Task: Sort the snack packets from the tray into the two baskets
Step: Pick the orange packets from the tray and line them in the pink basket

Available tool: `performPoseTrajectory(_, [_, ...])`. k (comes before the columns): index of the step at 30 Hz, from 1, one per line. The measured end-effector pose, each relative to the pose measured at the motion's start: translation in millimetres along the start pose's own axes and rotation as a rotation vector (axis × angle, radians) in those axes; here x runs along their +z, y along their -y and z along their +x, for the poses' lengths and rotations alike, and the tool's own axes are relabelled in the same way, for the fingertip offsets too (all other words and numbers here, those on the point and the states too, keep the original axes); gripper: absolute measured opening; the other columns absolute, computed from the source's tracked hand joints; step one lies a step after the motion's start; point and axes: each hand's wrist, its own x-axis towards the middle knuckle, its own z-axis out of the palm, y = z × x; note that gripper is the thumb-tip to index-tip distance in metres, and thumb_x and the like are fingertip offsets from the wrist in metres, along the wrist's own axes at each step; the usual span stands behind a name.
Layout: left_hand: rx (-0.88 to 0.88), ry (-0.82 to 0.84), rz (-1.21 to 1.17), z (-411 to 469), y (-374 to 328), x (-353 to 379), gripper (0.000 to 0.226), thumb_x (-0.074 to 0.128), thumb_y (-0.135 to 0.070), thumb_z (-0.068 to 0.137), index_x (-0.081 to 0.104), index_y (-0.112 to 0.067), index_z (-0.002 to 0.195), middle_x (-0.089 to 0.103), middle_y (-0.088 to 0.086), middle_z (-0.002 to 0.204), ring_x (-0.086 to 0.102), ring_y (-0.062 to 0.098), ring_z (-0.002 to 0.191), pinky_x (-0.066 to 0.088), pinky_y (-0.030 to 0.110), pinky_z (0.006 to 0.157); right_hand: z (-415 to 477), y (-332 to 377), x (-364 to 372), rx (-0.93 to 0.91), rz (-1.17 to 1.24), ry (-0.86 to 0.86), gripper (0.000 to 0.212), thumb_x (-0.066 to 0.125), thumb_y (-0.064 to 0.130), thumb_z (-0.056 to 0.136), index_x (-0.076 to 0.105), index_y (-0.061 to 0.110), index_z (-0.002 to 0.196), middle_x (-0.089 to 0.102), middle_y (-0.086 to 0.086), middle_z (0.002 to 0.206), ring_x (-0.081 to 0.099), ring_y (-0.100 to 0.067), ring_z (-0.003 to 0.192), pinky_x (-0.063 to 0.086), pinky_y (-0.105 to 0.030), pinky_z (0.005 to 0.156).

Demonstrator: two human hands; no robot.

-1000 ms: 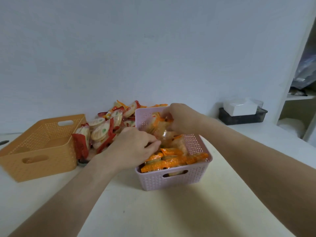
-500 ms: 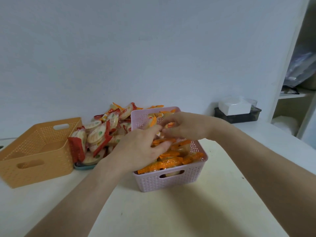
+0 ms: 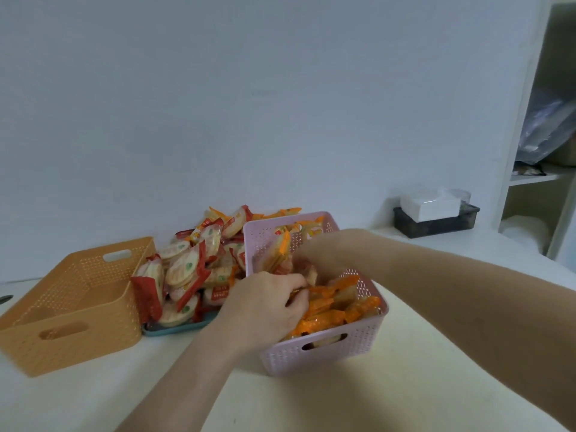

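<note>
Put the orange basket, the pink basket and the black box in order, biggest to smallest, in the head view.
1. orange basket and pink basket: about alike.
2. black box: smallest, though farther back.

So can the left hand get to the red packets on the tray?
Probably yes. The left hand is at the left side of the pink basket, and the red packets lie heaped on the tray right beside it, uncovered, with nothing between.

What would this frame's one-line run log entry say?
left hand: grips orange packets in pink basket | right hand: inside it, grip unclear | red packets: heaped on teal tray
</note>
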Motion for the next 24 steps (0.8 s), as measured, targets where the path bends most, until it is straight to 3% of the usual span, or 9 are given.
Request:
performPoseTrajectory(4, [0.007, -0.038, -0.018, -1.1, -0.5, 2.5, 0.029, 0.038, -0.043, 0.096, 0.064, -0.033, 0.102, 0.068, -0.010, 0.081, 0.061, 0.010, 0.073, 0.053, 0.037, 0.066, 8.9, 1.0, 13.4, -0.035, -0.147, -0.023, 0.037, 0.052, 0.020, 0.092, 0.055, 0.024, 0.129, 0.060, -0.006, 0.125, 0.050, -0.030, 0.119, 0.040, -0.044, 0.103])
performPoseTrajectory(7, [0.008, -0.040, -0.020, 0.8, 1.9, 5.3, 0.030, 0.037, -0.044, 0.095, 0.064, -0.032, 0.097, 0.067, -0.009, 0.077, 0.061, 0.010, 0.070, 0.053, 0.038, 0.064, 3.2, -0.6, 14.2, -0.015, -0.168, -0.054, 0.037, 0.051, 0.033, 0.092, 0.055, 0.029, 0.128, 0.055, -0.007, 0.129, 0.040, -0.033, 0.126, 0.035, -0.048, 0.107])
performPoseTrajectory(10, [0.009, -0.049, -0.003, 1.9, 4.5, 7.0, 0.030, 0.037, -0.043, 0.095, 0.062, -0.029, 0.088, 0.065, -0.009, 0.072, 0.060, 0.009, 0.068, 0.052, 0.037, 0.061, -17.0, -1.0, -1.1, 0.001, 0.063, -0.107, 0.029, 0.055, 0.041, 0.089, 0.054, 0.026, 0.114, 0.058, -0.002, 0.113, 0.054, -0.025, 0.107, 0.049, -0.038, 0.087])
performPoseTrajectory(12, [0.013, -0.054, 0.023, 3.3, 5.2, 7.6, 0.028, 0.037, -0.043, 0.096, 0.058, -0.030, 0.083, 0.062, -0.011, 0.071, 0.059, 0.010, 0.070, 0.048, 0.032, 0.058, -32.9, -1.2, -12.0, -0.011, 0.115, -0.094, 0.028, 0.059, 0.026, 0.089, 0.050, 0.025, 0.116, 0.056, 0.000, 0.104, 0.055, -0.021, 0.091, 0.046, -0.028, 0.066])
performPoseTrajectory(14, [0.019, -0.057, 0.026, 3.8, 5.2, 8.3, 0.028, 0.038, -0.044, 0.097, 0.061, -0.032, 0.085, 0.059, -0.013, 0.071, 0.056, 0.009, 0.072, 0.042, 0.029, 0.057, -50.2, -2.2, -17.3, -0.046, 0.071, -0.116, 0.030, 0.057, 0.020, 0.090, 0.053, 0.027, 0.119, 0.055, 0.003, 0.099, 0.053, -0.019, 0.085, 0.042, -0.025, 0.058])
performPoseTrajectory(17, [0.011, -0.045, -0.015, 3.6, 4.0, 6.6, 0.030, 0.039, -0.045, 0.098, 0.060, -0.035, 0.078, 0.056, -0.016, 0.066, 0.050, 0.007, 0.068, 0.035, 0.027, 0.055, -67.9, -4.4, -17.0, -0.054, 0.097, -0.102, 0.023, 0.052, 0.022, 0.093, 0.058, 0.030, 0.113, 0.053, 0.009, 0.091, 0.055, -0.018, 0.088, 0.049, -0.028, 0.070])
performPoseTrajectory(19, [0.002, -0.042, -0.043, 3.6, 2.8, 5.0, 0.030, 0.040, -0.044, 0.097, 0.055, -0.039, 0.072, 0.057, -0.016, 0.066, 0.050, 0.003, 0.065, 0.030, 0.024, 0.053, -77.1, -5.6, -17.6, -0.042, 0.176, -0.010, 0.026, 0.050, 0.025, 0.093, 0.059, 0.031, 0.118, 0.059, 0.007, 0.106, 0.058, -0.019, 0.098, 0.052, -0.032, 0.083])
performPoseTrajectory(21, [-0.012, -0.041, -0.031, 3.9, 1.9, 4.6, 0.025, 0.039, -0.048, 0.096, 0.058, -0.041, 0.082, 0.061, -0.018, 0.074, 0.055, 0.001, 0.070, 0.032, 0.021, 0.054, -84.8, -6.7, -17.0, -0.023, 0.227, 0.043, 0.031, 0.051, 0.036, 0.093, 0.058, 0.030, 0.123, 0.060, 0.005, 0.117, 0.058, -0.018, 0.106, 0.050, -0.033, 0.091])
performPoseTrajectory(24, [-0.050, 0.015, 0.011, 5.4, 1.3, 4.3, 0.042, 0.027, -0.070, 0.088, 0.054, -0.046, 0.111, 0.064, -0.018, 0.101, 0.060, 0.010, 0.093, 0.048, 0.032, 0.068, -90.7, -6.0, -9.5, -0.045, 0.208, 0.019, 0.037, 0.055, 0.041, 0.094, 0.056, 0.029, 0.128, 0.061, 0.005, 0.121, 0.058, -0.017, 0.106, 0.047, -0.024, 0.085])
